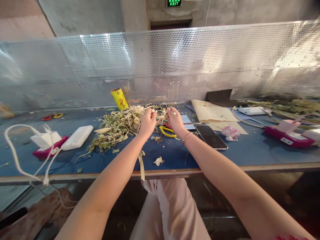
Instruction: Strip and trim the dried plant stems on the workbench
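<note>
My left hand (148, 122) is closed in a pinch at the right side of a heap of dried plant scraps (117, 126). A hand's width to the right, my right hand (175, 120) is also pinched, above yellow-and-red-handled scissors (167, 132). Small pale bits show at the fingertips of both hands, too small to name. A bracelet circles my right wrist. Below the hands lies a crumpled pale scrap (158, 161), and a long pale strip (141, 166) hangs over the table's front edge.
Behind the heap a yellow tube (119, 99) leans against the perforated metal screen (170, 66). To the right lie a phone (211, 136), a pink case (230, 132), brown paper (212, 111) and a magenta power strip (287, 137). A white power bank (78, 137) and cables lie left.
</note>
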`<state>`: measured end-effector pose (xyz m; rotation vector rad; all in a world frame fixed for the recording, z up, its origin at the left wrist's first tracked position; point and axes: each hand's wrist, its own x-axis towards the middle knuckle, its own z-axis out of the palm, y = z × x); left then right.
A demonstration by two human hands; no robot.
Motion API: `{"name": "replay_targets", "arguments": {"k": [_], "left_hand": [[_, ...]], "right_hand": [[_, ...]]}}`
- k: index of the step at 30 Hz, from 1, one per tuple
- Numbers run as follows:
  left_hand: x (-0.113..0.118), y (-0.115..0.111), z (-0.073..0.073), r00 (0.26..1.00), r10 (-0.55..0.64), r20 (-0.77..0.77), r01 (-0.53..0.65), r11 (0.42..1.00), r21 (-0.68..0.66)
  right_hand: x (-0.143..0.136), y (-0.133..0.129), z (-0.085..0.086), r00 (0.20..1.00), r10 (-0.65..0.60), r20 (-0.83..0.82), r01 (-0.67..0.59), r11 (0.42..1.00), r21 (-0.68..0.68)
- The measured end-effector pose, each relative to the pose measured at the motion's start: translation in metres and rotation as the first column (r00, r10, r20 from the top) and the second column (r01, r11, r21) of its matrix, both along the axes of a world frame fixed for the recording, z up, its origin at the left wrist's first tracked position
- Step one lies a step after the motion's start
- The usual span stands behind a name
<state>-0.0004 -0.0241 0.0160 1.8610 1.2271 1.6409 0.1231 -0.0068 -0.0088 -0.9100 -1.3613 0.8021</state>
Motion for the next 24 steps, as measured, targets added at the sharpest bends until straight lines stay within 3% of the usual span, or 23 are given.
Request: {"name": "replay_targets", "arguments": {"k": [3,8,13,16,19,24], "left_hand": [[-0.001,0.0,0.0,0.998,-0.026,0.053,0.027,0.999,-0.018],[-0.003,0.003,-0.002,0.996,-0.046,0.076,0.05,0.998,-0.043],[-0.004,0.007,-0.006,0.989,-0.076,0.127,0.086,0.994,-0.075],[-0.002,0.004,-0.007,0.992,-0.058,0.115,0.062,0.997,-0.034],[0.001,0.0,-0.007,0.994,-0.039,0.106,0.038,0.999,0.017],[0.003,0.006,-0.013,0.983,-0.035,0.182,0.05,0.996,-0.077]], "right_hand": [[0.0,-0.001,0.001,0.998,-0.047,-0.031,0.047,0.999,0.017],[0.001,-0.006,0.001,0.981,-0.036,0.19,0.027,0.998,0.048],[-0.001,-0.009,0.003,0.907,-0.211,0.364,0.14,0.967,0.212],[-0.002,-0.008,0.004,0.892,-0.282,0.354,0.17,0.933,0.318],[-0.005,-0.007,0.002,0.898,-0.279,0.34,0.166,0.931,0.324],[-0.012,-0.006,-0.002,0.928,-0.227,0.294,0.138,0.946,0.293]]}}
